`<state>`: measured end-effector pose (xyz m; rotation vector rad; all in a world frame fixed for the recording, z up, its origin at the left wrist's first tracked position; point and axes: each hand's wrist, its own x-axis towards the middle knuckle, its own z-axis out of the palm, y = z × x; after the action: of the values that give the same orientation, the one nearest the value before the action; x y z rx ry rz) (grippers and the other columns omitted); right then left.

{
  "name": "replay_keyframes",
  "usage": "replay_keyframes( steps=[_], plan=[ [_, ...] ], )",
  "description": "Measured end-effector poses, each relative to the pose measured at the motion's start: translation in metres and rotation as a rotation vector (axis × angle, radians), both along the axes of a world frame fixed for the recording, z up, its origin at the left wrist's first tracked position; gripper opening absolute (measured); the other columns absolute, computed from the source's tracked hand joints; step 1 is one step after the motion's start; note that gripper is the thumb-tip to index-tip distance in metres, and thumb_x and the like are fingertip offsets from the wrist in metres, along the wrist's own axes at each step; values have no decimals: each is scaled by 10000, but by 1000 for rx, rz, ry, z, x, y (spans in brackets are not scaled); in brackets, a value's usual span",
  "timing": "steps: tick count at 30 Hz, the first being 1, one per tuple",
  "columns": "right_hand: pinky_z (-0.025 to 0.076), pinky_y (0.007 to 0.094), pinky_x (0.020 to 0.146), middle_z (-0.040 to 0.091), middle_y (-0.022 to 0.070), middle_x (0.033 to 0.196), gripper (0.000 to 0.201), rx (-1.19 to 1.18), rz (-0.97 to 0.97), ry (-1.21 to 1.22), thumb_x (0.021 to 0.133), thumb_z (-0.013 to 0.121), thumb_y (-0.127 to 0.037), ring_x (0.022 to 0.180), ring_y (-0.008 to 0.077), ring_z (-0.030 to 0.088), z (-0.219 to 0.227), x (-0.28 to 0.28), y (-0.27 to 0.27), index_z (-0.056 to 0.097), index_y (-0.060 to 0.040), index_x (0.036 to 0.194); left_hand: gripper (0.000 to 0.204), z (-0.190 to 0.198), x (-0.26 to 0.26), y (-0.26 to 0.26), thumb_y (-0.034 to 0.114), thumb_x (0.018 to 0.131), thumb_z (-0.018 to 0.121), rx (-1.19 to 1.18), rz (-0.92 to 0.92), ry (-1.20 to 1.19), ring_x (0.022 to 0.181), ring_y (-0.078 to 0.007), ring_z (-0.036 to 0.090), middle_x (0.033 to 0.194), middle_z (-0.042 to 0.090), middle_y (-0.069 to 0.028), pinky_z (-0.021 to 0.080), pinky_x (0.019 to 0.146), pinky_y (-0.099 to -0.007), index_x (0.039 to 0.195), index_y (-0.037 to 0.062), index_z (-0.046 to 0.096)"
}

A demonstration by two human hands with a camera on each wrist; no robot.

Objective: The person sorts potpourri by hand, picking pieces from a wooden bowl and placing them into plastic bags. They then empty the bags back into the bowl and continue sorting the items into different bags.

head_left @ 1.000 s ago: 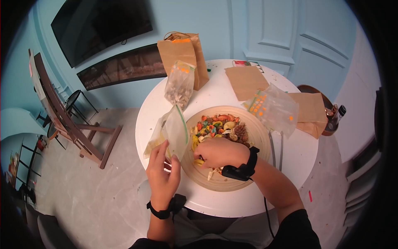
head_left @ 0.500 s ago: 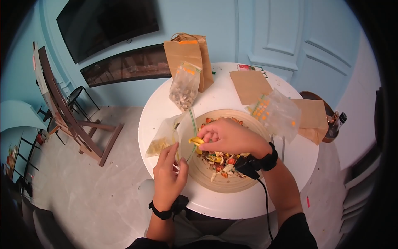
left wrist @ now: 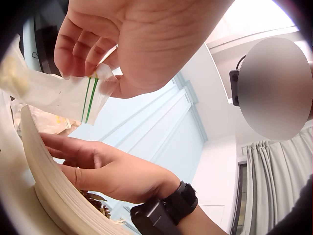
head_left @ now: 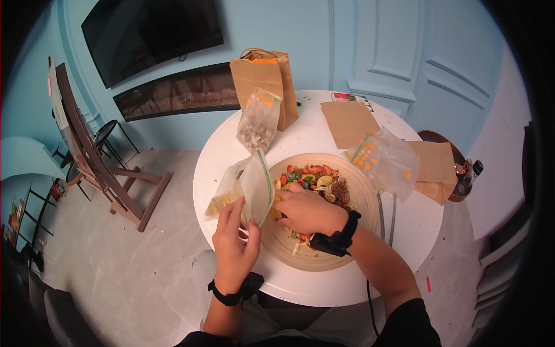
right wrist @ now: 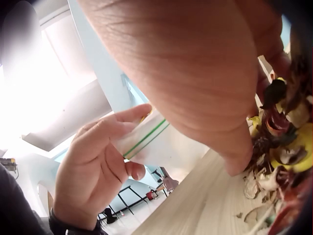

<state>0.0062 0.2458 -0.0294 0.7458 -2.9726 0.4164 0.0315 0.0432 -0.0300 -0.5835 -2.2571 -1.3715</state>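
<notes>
My left hand (head_left: 236, 248) pinches the rim of a clear zip bag (head_left: 254, 182) between thumb and fingers, its green-striped mouth gaping toward the plate. Yellowish dried pieces (head_left: 222, 202) lie in the bag's bottom. In the left wrist view the bag's green zip strip (left wrist: 90, 100) runs just below the fingertips. Over the near left part of a round wooden plate (head_left: 370, 217), my right hand (head_left: 312, 211) reaches down into a heap of colourful dried potpourri (head_left: 318, 173). Its fingers are spread and touch the pieces; some fingertips are hidden. A yellow piece (right wrist: 293, 152) shows close by in the right wrist view.
Behind the plate stand a brown paper bag (head_left: 283, 87) and a zip bag of pale pieces (head_left: 258, 124). Another clear zip bag (head_left: 390, 162), flat brown paper (head_left: 350, 124) and metal tongs (head_left: 393, 217) lie at the right. The white round table (head_left: 217, 150) carries them all.
My right hand lifted a yellow piece from the heap to the zip bag's mouth, then went back down to the heap without it. My left hand keeps holding the bag, whose mouth gapes wider now.
</notes>
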Motion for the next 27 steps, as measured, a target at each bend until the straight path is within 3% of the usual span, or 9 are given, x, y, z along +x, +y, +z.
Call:
replay_keyframes(
  steps=[6, 12, 15, 21, 24, 27],
  plan=[
    [483, 415, 1001, 701, 115, 1112, 346, -112, -68, -121, 799, 814, -208, 1173, 330, 593, 3, -4, 2, 735, -72, 1107, 465, -1, 0, -1, -23, 877, 617, -13, -2, 2, 741, -132, 619, 1186, 650, -169, 545, 597, -250, 1342, -35, 618],
    [522, 438, 898, 722, 134, 1009, 246, -212, -61, -241, 802, 797, -153, 1007, 340, 674, 18, -5, 5, 743, -69, 1027, 461, 0, 0, -2, -24, 875, 617, -12, -10, -2, 737, -132, 620, 1184, 651, -168, 544, 594, -250, 1337, -33, 621],
    [543, 399, 806, 722, 141, 920, 204, -356, -23, -123, 827, 780, -133, 864, 281, 705, 19, -9, 12, 739, -50, 1009, 462, -3, -1, -3, -23, 876, 618, -14, -9, 8, 738, -130, 620, 1184, 652, -168, 543, 594, -248, 1338, -32, 621],
    [536, 273, 709, 713, 80, 866, 190, -691, -174, -222, 913, 738, -132, 768, 111, 657, 34, -9, 20, 717, 12, 1035, 459, -2, -1, -3, -21, 876, 622, -20, -10, 10, 741, -131, 621, 1196, 653, -168, 541, 593, -248, 1335, -32, 621],
    [536, 241, 720, 711, 52, 894, 201, -815, -199, -203, 933, 730, -124, 800, 90, 657, 39, -13, 25, 706, 41, 1045, 451, -3, -1, -3, -17, 876, 629, -22, -11, 13, 730, -134, 623, 1185, 659, -168, 542, 592, -251, 1327, -34, 624],
    [550, 268, 764, 745, 113, 945, 265, -1009, -199, -221, 924, 728, -156, 835, 137, 692, 54, -5, 18, 703, 58, 1079, 449, 1, 1, -2, -12, 875, 638, -60, -31, -8, 719, -137, 626, 1166, 666, -167, 544, 592, -255, 1323, -34, 627]
  ],
)
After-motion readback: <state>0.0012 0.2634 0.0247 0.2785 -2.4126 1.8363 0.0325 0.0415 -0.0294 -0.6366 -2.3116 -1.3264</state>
